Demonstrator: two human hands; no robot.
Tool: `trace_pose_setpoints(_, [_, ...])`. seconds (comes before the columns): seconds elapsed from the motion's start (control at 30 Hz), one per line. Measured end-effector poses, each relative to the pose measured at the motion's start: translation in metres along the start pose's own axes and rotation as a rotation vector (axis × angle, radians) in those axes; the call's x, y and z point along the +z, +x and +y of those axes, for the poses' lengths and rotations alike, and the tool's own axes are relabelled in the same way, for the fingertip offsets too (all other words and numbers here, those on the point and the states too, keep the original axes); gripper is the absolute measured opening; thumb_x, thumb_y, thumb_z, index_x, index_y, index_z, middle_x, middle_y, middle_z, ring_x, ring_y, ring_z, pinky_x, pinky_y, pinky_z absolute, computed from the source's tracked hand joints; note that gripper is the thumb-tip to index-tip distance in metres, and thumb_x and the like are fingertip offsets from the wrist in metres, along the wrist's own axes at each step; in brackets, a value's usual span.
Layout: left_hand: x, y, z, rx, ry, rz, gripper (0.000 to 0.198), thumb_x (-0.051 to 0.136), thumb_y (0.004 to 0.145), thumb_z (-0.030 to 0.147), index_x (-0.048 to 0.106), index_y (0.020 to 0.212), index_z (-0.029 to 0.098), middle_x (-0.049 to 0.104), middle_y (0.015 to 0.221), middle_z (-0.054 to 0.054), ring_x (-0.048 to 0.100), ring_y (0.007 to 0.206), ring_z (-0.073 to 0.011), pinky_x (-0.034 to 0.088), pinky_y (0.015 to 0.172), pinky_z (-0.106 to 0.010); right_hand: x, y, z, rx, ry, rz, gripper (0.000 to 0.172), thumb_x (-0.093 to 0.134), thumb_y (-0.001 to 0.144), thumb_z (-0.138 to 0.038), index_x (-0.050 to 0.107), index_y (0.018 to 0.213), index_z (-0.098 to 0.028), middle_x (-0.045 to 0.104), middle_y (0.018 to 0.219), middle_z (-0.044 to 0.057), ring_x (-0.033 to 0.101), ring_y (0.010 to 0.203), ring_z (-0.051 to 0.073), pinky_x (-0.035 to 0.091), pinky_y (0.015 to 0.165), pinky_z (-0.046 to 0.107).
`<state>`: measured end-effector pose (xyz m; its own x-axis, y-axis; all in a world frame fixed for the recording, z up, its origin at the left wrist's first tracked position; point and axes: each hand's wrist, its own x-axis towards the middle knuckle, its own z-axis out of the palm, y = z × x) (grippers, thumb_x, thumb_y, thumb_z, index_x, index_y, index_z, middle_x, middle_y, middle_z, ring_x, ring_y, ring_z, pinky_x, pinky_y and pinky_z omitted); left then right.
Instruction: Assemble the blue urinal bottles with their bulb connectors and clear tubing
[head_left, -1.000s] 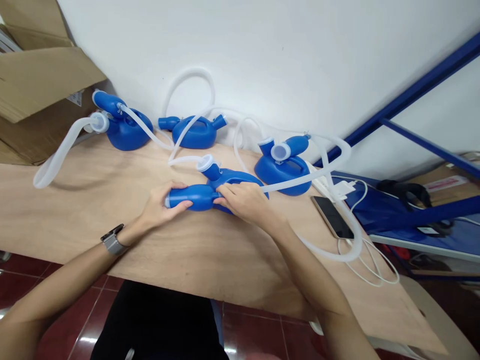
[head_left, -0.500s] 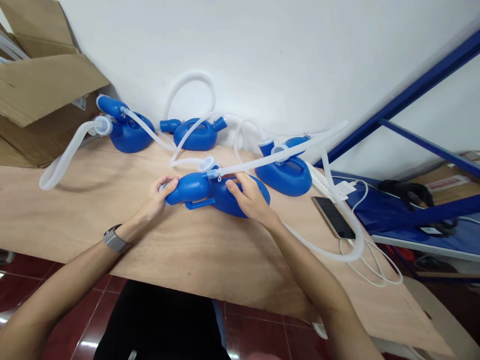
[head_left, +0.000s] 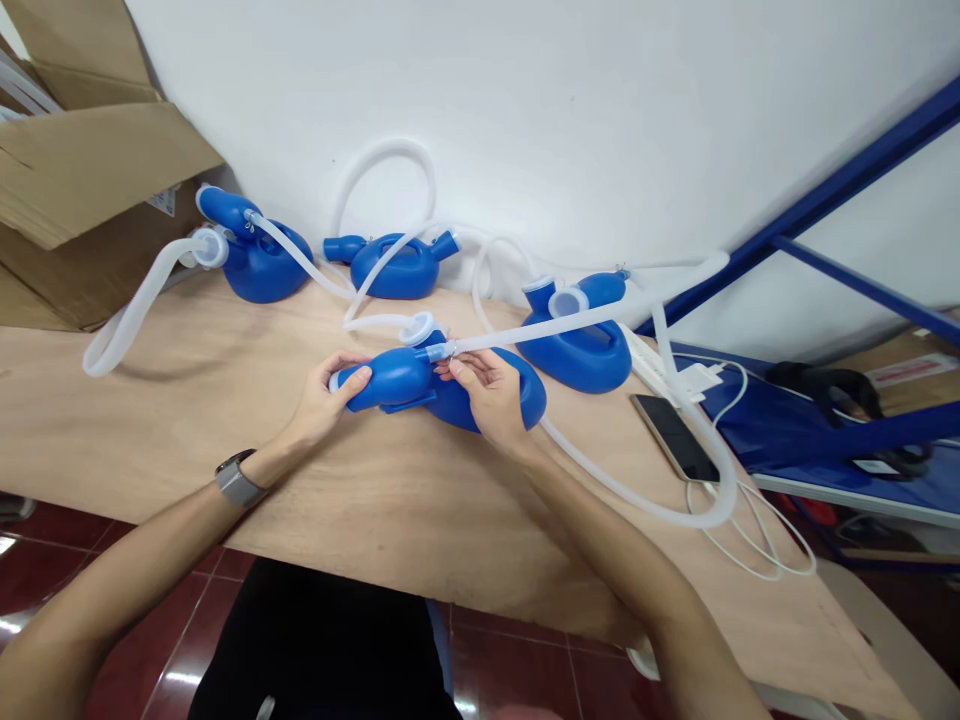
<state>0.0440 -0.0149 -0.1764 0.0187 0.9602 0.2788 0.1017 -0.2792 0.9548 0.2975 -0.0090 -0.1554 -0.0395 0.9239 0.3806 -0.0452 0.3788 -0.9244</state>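
Note:
A blue plastic bottle (head_left: 517, 388) with a spout and a side handle lies on the wooden tabletop (head_left: 187, 420) in front of me. My left hand (head_left: 328, 400) is closed round the bottle's spout end at the left. My right hand (head_left: 489, 392) rests on the bottle's body, and its fingertips pinch the small connector where a translucent white hose (head_left: 585, 318) joins the bottle. The hose runs up to the right, then loops back down over the table.
Three more blue bottles with white hoses stand along the wall: at the left (head_left: 262, 268), in the middle (head_left: 394, 268) and at the right (head_left: 585, 350). A phone (head_left: 671, 436) on a white cable lies at the right. Cardboard boxes (head_left: 82, 170) stand at the left, a blue metal frame (head_left: 825, 190) at the right.
The bottle has been turned so that its hose connector faces up. The hose has swung up off the table. My right hand moved from the bottle's body to the connector.

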Motion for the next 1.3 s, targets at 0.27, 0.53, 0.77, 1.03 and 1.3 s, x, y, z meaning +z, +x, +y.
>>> trace_pose_setpoints(0.27, [0.004,-0.003,-0.003,0.008,0.043,0.005,0.06,0.077,0.086,0.075,0.074,0.106,0.019,0.081,0.111,-0.011,0.074,0.102,-0.027,0.059,0.09,-0.037,0.005,-0.01,0.002,-0.194,-0.332,0.036,0.042,0.05,0.112,-0.055,0.07,0.089,-0.025,0.073,0.096,0.007,0.071,0.091,0.024,0.062,0.094,0.042])
trace_pose_setpoints(0.53, [0.01,-0.011,-0.003,0.061,0.106,-0.015,0.052,0.076,0.089,0.068,0.074,0.106,0.019,0.081,0.11,-0.01,0.075,0.101,-0.0268,0.059,0.09,-0.038,-0.001,-0.011,0.008,-0.218,-0.391,0.026,0.042,0.046,0.114,-0.054,0.071,0.097,-0.026,0.072,0.095,0.007,0.07,0.092,0.024,0.061,0.089,0.04])
trace_pose_setpoints(0.77, [0.008,-0.016,0.001,0.082,0.145,0.008,0.051,0.075,0.091,0.067,0.074,0.108,0.019,0.082,0.112,-0.011,0.076,0.104,-0.0287,0.06,0.093,-0.041,-0.004,-0.009,0.008,-0.136,-0.249,-0.028,0.044,0.06,0.106,-0.064,0.077,0.095,-0.025,0.078,0.098,0.007,0.075,0.094,0.027,0.064,0.09,0.044])
trace_pose_setpoints(1.03, [0.011,-0.02,-0.002,0.094,0.167,0.033,0.049,0.075,0.091,0.064,0.075,0.11,0.019,0.083,0.114,-0.01,0.077,0.105,-0.0286,0.061,0.094,-0.041,-0.001,-0.01,0.011,-0.155,-0.203,0.027,0.041,0.069,0.101,-0.064,0.081,0.095,-0.024,0.08,0.093,0.006,0.076,0.085,0.024,0.066,0.081,0.04])
trace_pose_setpoints(1.3, [0.008,-0.019,-0.005,0.177,0.27,0.112,0.047,0.076,0.092,0.063,0.078,0.109,0.02,0.084,0.106,-0.008,0.079,0.094,-0.0271,0.062,0.083,-0.038,0.0,-0.009,0.01,-0.097,-0.09,0.018,0.04,0.08,0.093,-0.063,0.084,0.093,-0.023,0.084,0.096,0.007,0.079,0.087,0.024,0.069,0.083,0.04])
